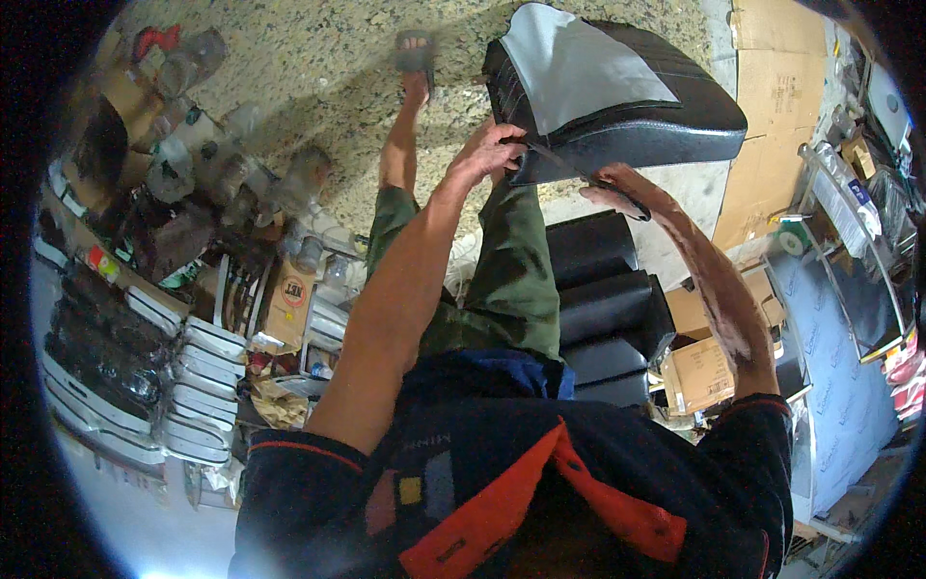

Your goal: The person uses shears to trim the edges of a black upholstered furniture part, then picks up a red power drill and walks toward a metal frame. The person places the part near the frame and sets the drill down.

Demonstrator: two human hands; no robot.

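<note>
The left hand (pixel 487 150) is gripping the black padded vinyl seat cushion (pixel 617 92) propped on the knee while the right hand (pixel 617 193) is pinching its cover edge, risking slippage if tension releases.

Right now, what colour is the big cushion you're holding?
Black, with a pale grey patch on top; the seat cushion shows best in the head view.

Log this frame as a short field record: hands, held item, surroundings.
left hand: grips the near edge of the black seat cushion
right hand: at the cushion's lower edge, holding a thin dark tool; kind unclear
cushion: black, grey panel on top, tilted
below: stacked black cushions beside the knee
left side: bottles, cluttered boxes
right side: flattened cardboard
floor: speckled
</note>
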